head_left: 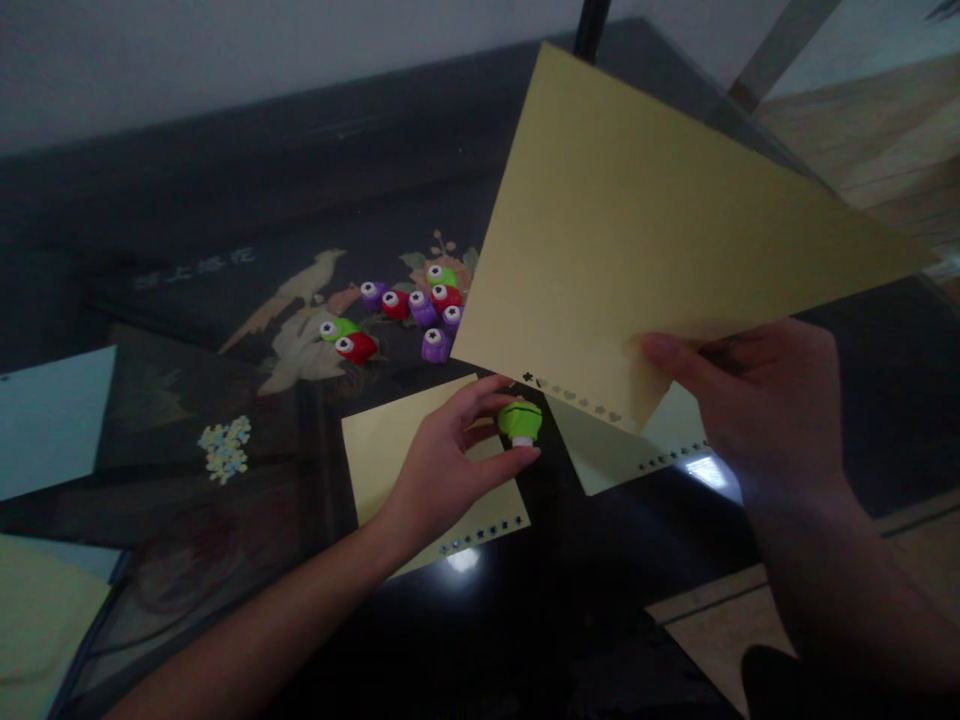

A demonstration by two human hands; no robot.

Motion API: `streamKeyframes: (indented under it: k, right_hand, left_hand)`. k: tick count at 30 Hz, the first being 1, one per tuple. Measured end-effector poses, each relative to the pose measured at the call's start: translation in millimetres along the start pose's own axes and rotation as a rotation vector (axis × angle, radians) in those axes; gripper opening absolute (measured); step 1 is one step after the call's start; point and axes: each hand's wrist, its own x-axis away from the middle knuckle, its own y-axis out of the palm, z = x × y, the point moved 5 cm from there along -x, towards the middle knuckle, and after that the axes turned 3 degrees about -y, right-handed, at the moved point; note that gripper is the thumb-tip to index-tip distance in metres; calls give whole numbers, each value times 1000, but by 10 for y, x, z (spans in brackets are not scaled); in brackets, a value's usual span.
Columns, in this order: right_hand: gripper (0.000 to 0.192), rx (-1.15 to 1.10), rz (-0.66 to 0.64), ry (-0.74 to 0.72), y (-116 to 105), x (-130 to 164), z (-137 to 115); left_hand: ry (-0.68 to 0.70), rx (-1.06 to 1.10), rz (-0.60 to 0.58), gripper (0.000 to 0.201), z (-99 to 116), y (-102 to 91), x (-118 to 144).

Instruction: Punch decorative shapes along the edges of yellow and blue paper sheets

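My right hand (757,400) holds up a large yellow paper sheet (652,230) by its lower edge, where a row of small punched shapes (574,397) runs. My left hand (450,455) pinches a small green craft punch (520,421) just below that punched edge. Under my left hand a second yellow sheet (375,455) lies flat on the dark glass table (225,200), its near edge punched too. A pale green sheet (622,455) lies below the raised one.
Several small punches in purple, red and green (409,310) sit grouped at the table's middle. A pile of tiny punched-out bits (225,447) lies to the left. Light blue paper (52,420) and more sheets (45,620) lie at the left edge. Wooden floor shows at right.
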Motion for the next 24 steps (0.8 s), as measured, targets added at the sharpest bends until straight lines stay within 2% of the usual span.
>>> streamKeyframes:
  k: [7,15,24]
  right_hand:
    - [10,5,10,12,-10,-16,15]
    - [8,5,9,13,-12,-24,47]
    - [10,-19,20,3,-21,-34,47]
  left_hand:
    - [47,-164,-72,59,54,11,43]
    - [158,-284,-95,44,120,15,89]
    - [101,-275,-84,41,108,-23,49]
